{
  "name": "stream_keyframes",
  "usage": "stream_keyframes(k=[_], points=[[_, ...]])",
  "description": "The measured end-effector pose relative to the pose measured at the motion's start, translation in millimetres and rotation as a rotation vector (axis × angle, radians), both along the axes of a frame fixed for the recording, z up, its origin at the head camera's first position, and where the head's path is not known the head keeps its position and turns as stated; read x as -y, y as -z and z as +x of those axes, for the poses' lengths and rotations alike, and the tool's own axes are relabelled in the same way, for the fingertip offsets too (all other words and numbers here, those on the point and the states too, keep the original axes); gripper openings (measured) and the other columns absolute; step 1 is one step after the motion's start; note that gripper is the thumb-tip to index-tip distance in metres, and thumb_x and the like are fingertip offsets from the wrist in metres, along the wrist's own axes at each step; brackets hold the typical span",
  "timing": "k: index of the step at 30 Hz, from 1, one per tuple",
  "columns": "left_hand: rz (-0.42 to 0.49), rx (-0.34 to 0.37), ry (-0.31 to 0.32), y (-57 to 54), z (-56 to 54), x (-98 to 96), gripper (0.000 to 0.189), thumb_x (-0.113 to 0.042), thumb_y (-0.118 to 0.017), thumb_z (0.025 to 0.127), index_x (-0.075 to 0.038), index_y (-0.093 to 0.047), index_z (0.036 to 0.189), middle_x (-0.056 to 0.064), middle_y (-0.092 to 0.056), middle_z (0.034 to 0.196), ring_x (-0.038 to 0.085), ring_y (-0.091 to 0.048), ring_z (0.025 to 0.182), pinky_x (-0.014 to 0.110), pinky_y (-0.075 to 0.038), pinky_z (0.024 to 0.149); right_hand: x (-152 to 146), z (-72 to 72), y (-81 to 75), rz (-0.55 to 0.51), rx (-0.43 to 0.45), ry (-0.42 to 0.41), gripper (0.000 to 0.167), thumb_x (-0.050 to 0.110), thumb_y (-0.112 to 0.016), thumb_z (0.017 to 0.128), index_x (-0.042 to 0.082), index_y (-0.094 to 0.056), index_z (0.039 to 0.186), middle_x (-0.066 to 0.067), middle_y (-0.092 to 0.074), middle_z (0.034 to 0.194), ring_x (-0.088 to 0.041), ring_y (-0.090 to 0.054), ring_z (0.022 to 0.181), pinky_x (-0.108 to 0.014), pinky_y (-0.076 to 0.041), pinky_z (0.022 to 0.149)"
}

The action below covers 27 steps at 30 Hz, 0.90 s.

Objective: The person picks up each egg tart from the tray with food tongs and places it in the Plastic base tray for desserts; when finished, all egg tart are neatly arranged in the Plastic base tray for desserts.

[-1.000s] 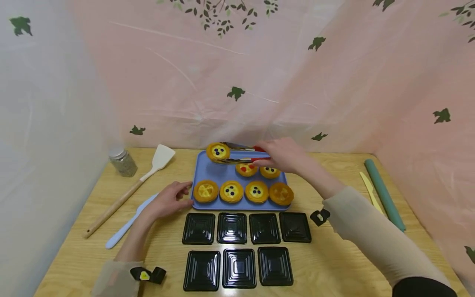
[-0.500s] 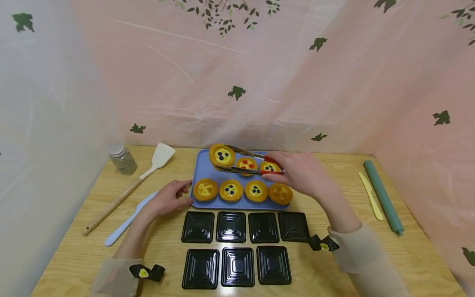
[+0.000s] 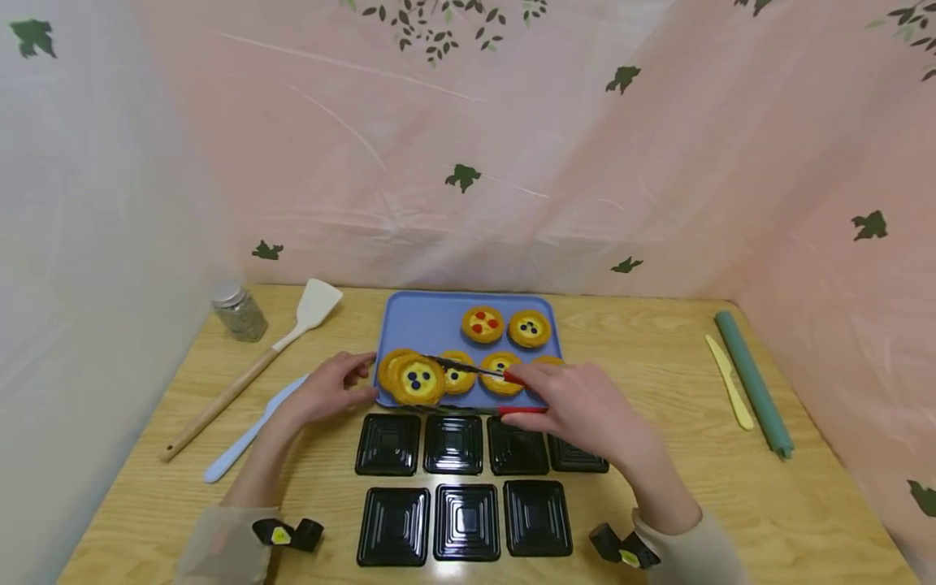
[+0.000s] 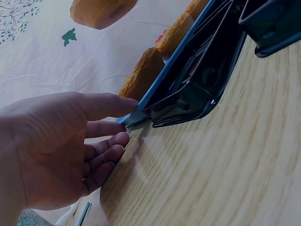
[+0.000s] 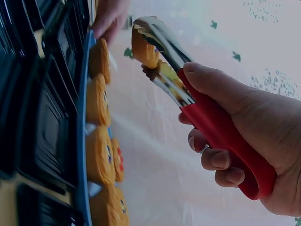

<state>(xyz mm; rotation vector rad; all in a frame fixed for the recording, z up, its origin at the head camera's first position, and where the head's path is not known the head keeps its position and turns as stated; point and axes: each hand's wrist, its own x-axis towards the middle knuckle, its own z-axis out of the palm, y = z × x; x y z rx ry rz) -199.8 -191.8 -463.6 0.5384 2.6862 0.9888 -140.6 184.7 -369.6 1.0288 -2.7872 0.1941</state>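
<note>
My right hand (image 3: 588, 410) grips red-handled tongs (image 5: 221, 132), whose metal tips pinch an egg tart with blueberries (image 3: 418, 382). The held tart hangs over the front left of the blue tray (image 3: 424, 317), overlapping another tart there in the head view. In the right wrist view the tart (image 5: 145, 51) is well above the tray's row. At the tray's left edge, my left hand (image 3: 332, 386) rests its thumb and fingertips against the rim, fingers loosely bent. Several tarts lie on the tray, including one with red fruit (image 3: 483, 325) and one with blueberries (image 3: 530, 328) at the back.
Black square containers (image 3: 393, 526) stand in two rows in front of the tray. On the left are a glass jar (image 3: 240, 312), a white spatula (image 3: 318, 305) and a pale blue spreader (image 3: 249, 435). A yellow knife (image 3: 730, 382) and green roll (image 3: 753, 382) lie right.
My right hand has brought the tongs and tart from above the tray's back left towards me, over its front left. My left hand stays at the tray edge.
</note>
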Motion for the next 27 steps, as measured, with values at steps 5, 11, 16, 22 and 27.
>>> stream_keyframes(k=[5, 11, 16, 22, 27], points=[[0.001, 0.0, 0.004, 1.3, -0.6, 1.1, 0.066, -0.023, -0.072, 0.094, 0.006, -0.049, 0.148, 0.015, -0.062, 0.112, 0.021, -0.055, 0.097, 0.036, -0.048, 0.087, 9.8, 9.5, 7.5, 0.024, 0.023, -0.036, 0.055, 0.063, -0.069, 0.09, 0.019, -0.071, 0.123, 0.005, -0.078, 0.108, -0.007, -0.065, 0.069, -0.021, -0.047, 0.057], [0.001, 0.001, 0.009, 0.7, -0.9, -1.0, 0.066, -0.024, -0.073, 0.094, 0.007, -0.049, 0.147, 0.017, -0.063, 0.114, 0.023, -0.057, 0.098, 0.038, -0.049, 0.088, 20.7, 13.4, 14.2, 0.026, 0.13, -0.054, 0.052, 0.06, -0.071, 0.089, 0.02, -0.071, 0.122, 0.007, -0.077, 0.105, -0.001, -0.045, 0.056, -0.017, -0.036, 0.052], [-0.001, 0.003, 0.011, -2.1, 1.0, -1.4, 0.067, -0.025, -0.073, 0.094, 0.007, -0.049, 0.147, 0.018, -0.062, 0.114, 0.024, -0.056, 0.098, 0.036, -0.048, 0.087, 26.8, 15.0, 17.3, 0.046, 0.161, -0.071, 0.049, 0.058, -0.072, 0.09, 0.019, -0.071, 0.12, 0.007, -0.076, 0.1, -0.002, -0.041, 0.054, -0.019, -0.033, 0.051], [-0.011, 0.007, 0.006, -2.6, 0.6, 0.0, 0.066, -0.024, -0.072, 0.095, 0.007, -0.049, 0.148, 0.016, -0.061, 0.112, 0.023, -0.055, 0.097, 0.036, -0.047, 0.086, 32.1, 14.8, 19.7, 0.062, 0.14, -0.103, 0.047, 0.059, -0.072, 0.089, 0.019, -0.071, 0.114, 0.008, -0.073, 0.089, -0.001, -0.041, 0.055, -0.019, -0.029, 0.049], [-0.011, 0.006, 0.011, -1.8, -1.4, -0.3, 0.066, -0.023, -0.071, 0.095, 0.007, -0.048, 0.148, 0.016, -0.06, 0.111, 0.022, -0.054, 0.097, 0.036, -0.046, 0.086, 34.3, 15.3, 21.7, 0.069, 0.129, -0.109, 0.046, 0.06, -0.072, 0.089, 0.019, -0.071, 0.11, 0.008, -0.072, 0.087, -0.001, -0.04, 0.054, -0.018, -0.026, 0.047]])
